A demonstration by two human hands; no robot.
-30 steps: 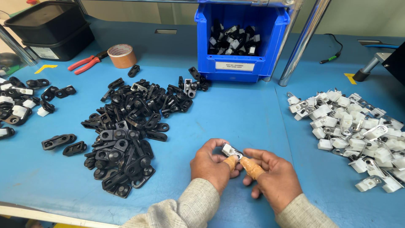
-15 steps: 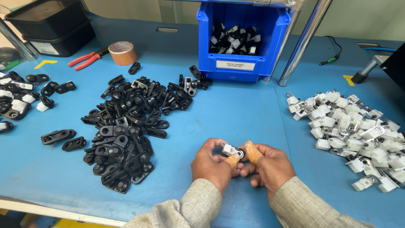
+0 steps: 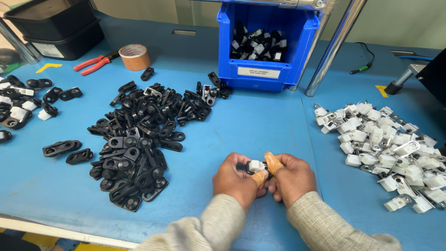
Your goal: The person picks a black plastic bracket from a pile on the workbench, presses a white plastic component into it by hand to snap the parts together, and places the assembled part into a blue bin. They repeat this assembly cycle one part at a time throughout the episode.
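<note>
A: We have both hands low at the near middle of the blue table (image 3: 260,125). Our left hand (image 3: 236,180) and right hand (image 3: 293,179) close together on one small white clip (image 3: 256,166), with a bit of a black part showing behind it.

B: Yes, and the tan finger cots (image 3: 273,161) sit on the tips that press the clip, probably for grip or to spare the skin. We pinch it from both sides, so neither hand is free.

A: The stock is split by colour. The heap of black brackets (image 3: 139,135) lies to our left, the pile of white clips (image 3: 385,144) to our right, each beside the hand that would reach it.

B: The blue bin (image 3: 267,69) stands at the far middle, holding mixed black-and-white pieces.

A: Far left we see red pliers (image 3: 93,63) beside a roll of brown tape (image 3: 134,56), and black trays (image 3: 55,28) in the corner, all well apart from our hands.

B: Whether the clip is fully seated on the black part, we cannot tell.
</note>
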